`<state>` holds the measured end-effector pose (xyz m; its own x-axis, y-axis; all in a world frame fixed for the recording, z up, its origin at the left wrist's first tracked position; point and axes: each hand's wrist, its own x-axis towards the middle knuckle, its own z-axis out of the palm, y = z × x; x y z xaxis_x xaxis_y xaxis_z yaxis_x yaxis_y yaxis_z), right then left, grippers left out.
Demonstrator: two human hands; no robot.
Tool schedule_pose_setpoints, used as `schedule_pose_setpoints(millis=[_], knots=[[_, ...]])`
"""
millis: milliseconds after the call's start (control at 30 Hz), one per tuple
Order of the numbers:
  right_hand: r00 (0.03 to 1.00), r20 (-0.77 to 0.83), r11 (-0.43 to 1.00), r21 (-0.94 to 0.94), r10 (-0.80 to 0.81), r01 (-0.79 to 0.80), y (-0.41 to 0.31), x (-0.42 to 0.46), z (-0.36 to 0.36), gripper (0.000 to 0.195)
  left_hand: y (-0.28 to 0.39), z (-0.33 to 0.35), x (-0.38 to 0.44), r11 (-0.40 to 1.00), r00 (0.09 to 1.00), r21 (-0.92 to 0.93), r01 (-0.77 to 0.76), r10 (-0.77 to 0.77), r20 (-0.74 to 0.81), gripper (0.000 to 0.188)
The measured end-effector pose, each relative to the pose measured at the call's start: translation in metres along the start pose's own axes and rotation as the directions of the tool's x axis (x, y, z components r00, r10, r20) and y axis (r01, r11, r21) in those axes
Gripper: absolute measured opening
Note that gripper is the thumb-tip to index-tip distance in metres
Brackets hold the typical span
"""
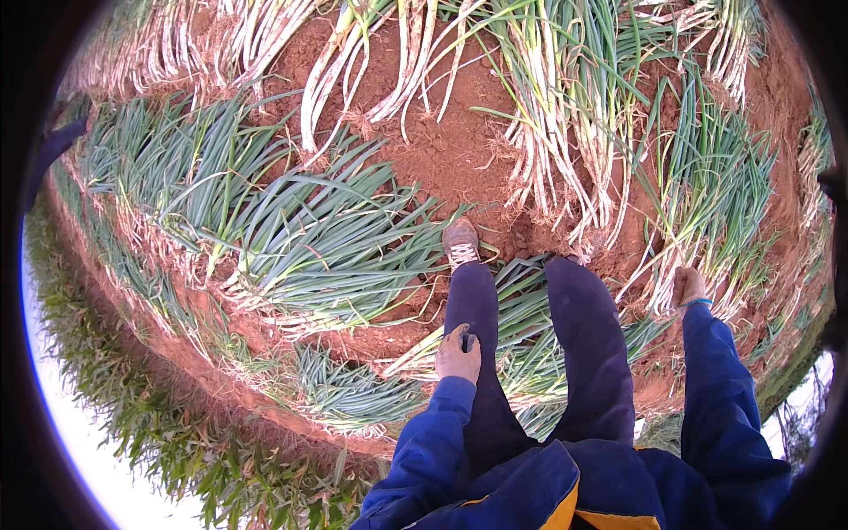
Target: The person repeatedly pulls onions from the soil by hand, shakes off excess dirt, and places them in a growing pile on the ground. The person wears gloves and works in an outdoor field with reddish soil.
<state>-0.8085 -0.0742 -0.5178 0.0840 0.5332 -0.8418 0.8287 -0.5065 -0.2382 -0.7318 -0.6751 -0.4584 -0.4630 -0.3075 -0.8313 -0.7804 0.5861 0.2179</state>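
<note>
My left hand (458, 354) is in front of my left trouser leg (472, 298), its fingers loosely curled. A dark patch shows between thumb and fingers; I cannot tell whether it is an object or the trousers behind. Off to the right, my right hand (689, 288) is curled like a fist at the pale lower stalks of a spring onion bundle (712, 179). A thin stalk runs up to that hand, but its grip is hidden. Beyond my shoes (462, 240) lies another bunch of spring onions (556, 126), white stalks and roots towards me.
Rows of pulled spring onions (331, 232) cover the reddish soil (437, 159) on the left. More bundles (192, 46) lie at the far side, and some leaves (523, 311) pass between my legs. Tall leafy plants (199, 444) edge the field at lower left.
</note>
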Motion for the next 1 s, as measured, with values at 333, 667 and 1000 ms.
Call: schedule_pose_setpoints(millis=[333,667,1000], knots=[[0.470,0.852,0.891,0.379,-0.231,-0.250,-0.056,-0.171,0.187,0.051,-0.037,-0.054,0.039,0.993,0.999,-0.120,0.007,-0.001,0.045,0.045],[0.402,0.915,0.997,0.061,-0.040,-0.041,-0.037,-0.224,0.532,0.026,0.019,-0.156,0.151,0.980,0.997,-0.194,-0.039,0.025,-0.078,0.044],[0.752,0.658,0.974,-0.149,-0.033,0.173,0.013,-0.066,0.762,0.034,0.042,-0.041,0.119,0.854,0.981,-0.482,0.196,-0.169,0.100,0.048]])
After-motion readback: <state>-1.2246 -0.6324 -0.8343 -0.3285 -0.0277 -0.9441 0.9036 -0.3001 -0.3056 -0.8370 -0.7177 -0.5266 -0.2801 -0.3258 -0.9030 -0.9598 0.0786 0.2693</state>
